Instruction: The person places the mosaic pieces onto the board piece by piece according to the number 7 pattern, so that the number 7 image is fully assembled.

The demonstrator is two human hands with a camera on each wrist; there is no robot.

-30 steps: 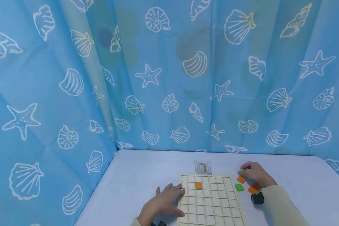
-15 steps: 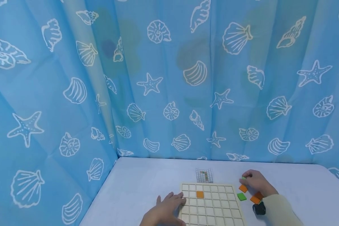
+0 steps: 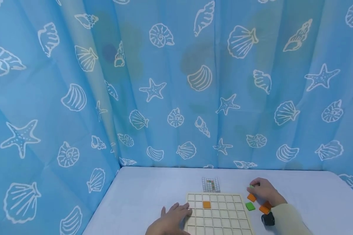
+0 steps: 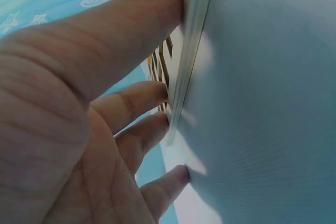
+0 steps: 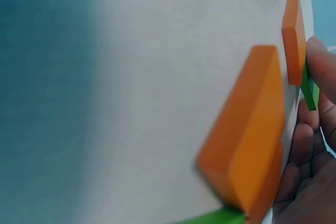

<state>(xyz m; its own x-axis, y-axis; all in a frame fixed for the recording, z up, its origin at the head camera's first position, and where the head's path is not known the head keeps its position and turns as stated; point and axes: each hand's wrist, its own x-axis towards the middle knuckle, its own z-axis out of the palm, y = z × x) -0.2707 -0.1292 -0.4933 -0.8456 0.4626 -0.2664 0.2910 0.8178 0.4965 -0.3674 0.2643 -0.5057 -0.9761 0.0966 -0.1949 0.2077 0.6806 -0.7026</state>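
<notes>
My left hand (image 3: 172, 220) rests along the left edge of a pale wooden grid board (image 3: 217, 222). In the left wrist view its thumb and two fingertips touch the board's rim, fingers loosely extended. One orange square tile (image 3: 207, 204) lies in a cell near the board's far left. Off the board's far right corner, my right hand (image 3: 265, 191) pinches a green tile (image 5: 311, 90) between thumb and fingers. An orange tile (image 3: 251, 197) lies right beside that pinched tile, and another green tile (image 3: 250, 206) is nearer the board.
More orange tiles (image 3: 264, 209) lie partly overlapped below the right wrist, with a bit of green (image 5: 220, 217) beside them. A small gridded pattern card (image 3: 210, 185) stands behind the board. A black wrist device (image 3: 268, 219) is by the right sleeve. A blue shell-print curtain (image 3: 170, 98) surrounds the white table.
The head view has tilted upward, so everything sits lower in the picture. Both hands keep nearly the same places, the right one still at the green tile.
</notes>
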